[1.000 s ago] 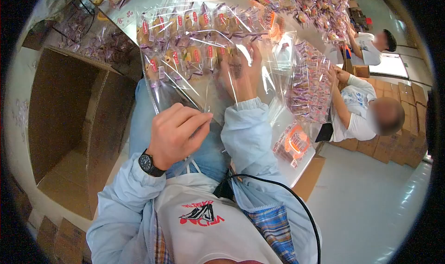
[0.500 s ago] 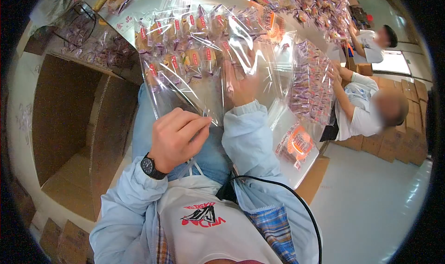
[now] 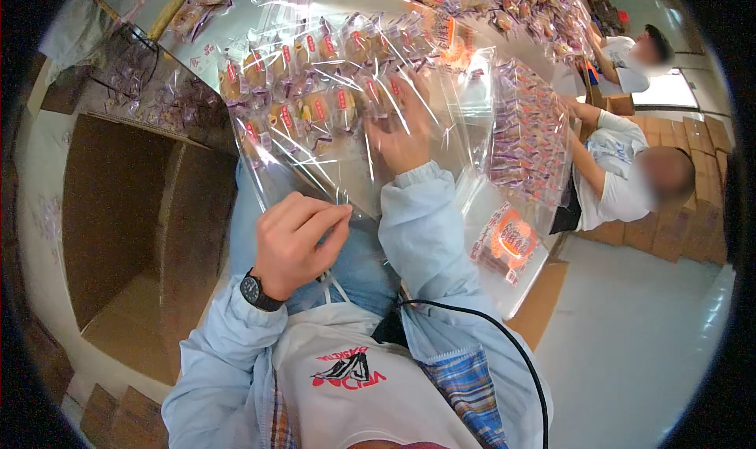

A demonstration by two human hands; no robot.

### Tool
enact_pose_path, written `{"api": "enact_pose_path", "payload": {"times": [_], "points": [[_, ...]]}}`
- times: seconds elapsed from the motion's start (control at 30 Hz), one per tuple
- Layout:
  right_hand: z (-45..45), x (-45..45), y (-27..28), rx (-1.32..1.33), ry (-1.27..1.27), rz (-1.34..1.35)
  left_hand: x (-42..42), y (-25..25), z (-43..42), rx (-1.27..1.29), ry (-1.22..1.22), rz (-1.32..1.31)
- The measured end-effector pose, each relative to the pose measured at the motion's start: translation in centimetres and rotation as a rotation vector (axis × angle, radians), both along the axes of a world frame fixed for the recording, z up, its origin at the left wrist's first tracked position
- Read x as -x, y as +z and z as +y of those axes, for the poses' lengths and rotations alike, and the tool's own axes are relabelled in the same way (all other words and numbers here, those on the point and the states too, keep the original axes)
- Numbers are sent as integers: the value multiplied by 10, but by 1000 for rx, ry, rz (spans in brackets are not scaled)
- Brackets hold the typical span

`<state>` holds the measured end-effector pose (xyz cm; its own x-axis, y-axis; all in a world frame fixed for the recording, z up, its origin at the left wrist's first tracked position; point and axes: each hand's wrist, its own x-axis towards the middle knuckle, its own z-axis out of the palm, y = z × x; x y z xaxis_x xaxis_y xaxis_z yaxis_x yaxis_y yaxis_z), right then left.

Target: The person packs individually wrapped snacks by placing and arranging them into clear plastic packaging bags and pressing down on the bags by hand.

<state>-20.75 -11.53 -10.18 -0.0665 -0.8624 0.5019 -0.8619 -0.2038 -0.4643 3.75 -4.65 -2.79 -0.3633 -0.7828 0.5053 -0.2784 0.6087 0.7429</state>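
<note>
My left hand (image 3: pixel 303 232), a black watch on its wrist, pinches the near edge of a large clear plastic bag (image 3: pixel 315 169) between thumb and fingers. Two rows of small wrapped pastries (image 3: pixel 319 110) with red labels lie inside the bag. Under the clear film, my right hand (image 3: pixel 403 138) reaches into the bag, its thumb and fingers around wrapped pastries (image 3: pixel 378 93) at the right end of the nearer row. Glare on the film partly hides those fingertips.
An open cardboard box (image 3: pixel 118 213) stands at left. Flat printed bags (image 3: pixel 508 244) lie right of my sleeve. Another filled bag (image 3: pixel 528 134) is beside a co-worker (image 3: pixel 610 165). Loose wrapped pastries (image 3: pixel 528 16) are heaped at the far right; a second person (image 3: pixel 626 59) sits there.
My right hand has brought wrapped pastries against the right end of the nearer row. My left hand keeps its pinch on the bag edge and has shifted slightly.
</note>
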Motion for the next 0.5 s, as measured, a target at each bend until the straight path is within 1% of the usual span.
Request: {"api": "enact_pose_path", "payload": {"times": [0.1,0.13,0.23,0.27,0.47,0.5], "points": [[3,-2,-1,-18,33,-461,-2,-1,2,-1,2,-10],[1,2,-6,-52,119,-607,-2,-1,1,-1,7,-11],[6,11,-3,-123,182,-372,-1,0,-1,2,16,-7],[3,13,-4,-56,162,-233,-1,-1,-1,6,11,-4],[6,18,0,-78,90,-446,-2,1,-2,1,10,-12],[7,15,2,-94,121,-381,-2,1,-1,-1,11,-13]]}}
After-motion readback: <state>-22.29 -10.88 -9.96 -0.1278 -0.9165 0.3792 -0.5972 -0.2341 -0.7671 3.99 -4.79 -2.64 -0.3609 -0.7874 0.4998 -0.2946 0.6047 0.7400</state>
